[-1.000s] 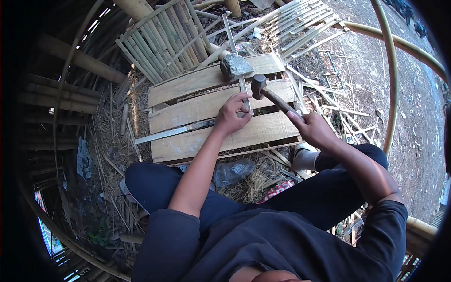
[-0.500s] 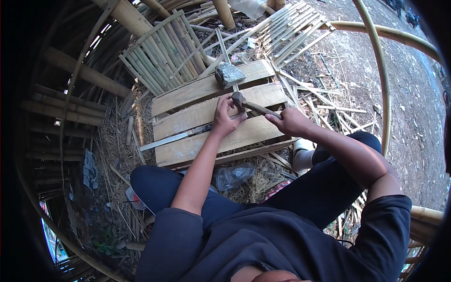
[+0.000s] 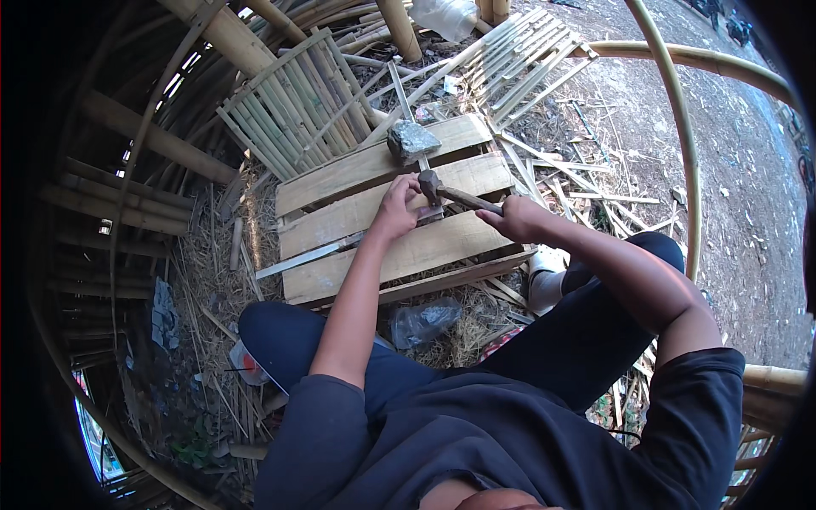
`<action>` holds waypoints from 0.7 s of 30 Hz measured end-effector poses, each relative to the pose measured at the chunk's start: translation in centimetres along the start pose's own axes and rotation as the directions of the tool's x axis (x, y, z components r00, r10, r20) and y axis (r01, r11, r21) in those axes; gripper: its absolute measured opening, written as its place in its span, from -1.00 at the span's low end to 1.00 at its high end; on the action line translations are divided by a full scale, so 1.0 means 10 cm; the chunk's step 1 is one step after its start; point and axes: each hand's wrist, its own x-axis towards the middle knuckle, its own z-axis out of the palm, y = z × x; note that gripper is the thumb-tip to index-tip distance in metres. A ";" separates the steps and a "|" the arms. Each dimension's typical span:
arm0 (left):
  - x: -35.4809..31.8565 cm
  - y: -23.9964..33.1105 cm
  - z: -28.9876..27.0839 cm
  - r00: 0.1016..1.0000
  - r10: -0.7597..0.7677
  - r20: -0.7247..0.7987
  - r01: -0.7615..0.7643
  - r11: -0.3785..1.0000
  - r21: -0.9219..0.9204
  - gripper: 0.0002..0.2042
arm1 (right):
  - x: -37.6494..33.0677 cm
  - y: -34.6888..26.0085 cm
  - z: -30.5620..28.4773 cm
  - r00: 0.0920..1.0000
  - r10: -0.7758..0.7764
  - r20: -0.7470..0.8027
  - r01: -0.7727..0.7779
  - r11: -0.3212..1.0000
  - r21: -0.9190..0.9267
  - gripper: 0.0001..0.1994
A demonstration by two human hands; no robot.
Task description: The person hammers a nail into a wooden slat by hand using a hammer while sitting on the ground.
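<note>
A: What've I got on the head cam rn?

B: I see my right hand (image 3: 514,219) clenched round the wooden handle of a dark-headed hammer (image 3: 449,193), the head (image 3: 428,182) sitting just above the middle plank of a pale wooden slatted pallet (image 3: 374,246).

A: And the left?

B: Left hand (image 3: 397,208) is on that same plank, fingers pinched together right under the hammer head. Prob. gripping smth small, but I can't tell what; too tiny to make out.

A: Anything else on the pallet?

B: A rough grey stone (image 3: 412,140) rests on the far plank, just beyond the hammer. A long thin split bamboo strip (image 3: 310,254) lies diagonally across the near-left part, reaching twd the left hand.

A: Surroundings?

B: A flat panel of split bamboo slats (image 3: 293,115) leans beyond the pallet on the left, another one (image 3: 518,51) further right. A clear crumpled plastic bag (image 3: 422,321) lies on straw btw the pallet and my knees.
</note>
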 end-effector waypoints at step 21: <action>-0.01 -0.12 -0.14 0.920 0.391 0.037 -0.392 0.907 0.156 -0.73 | -0.12 -0.03 -0.31 0.987 0.119 0.109 -0.146 0.947 0.285 -0.27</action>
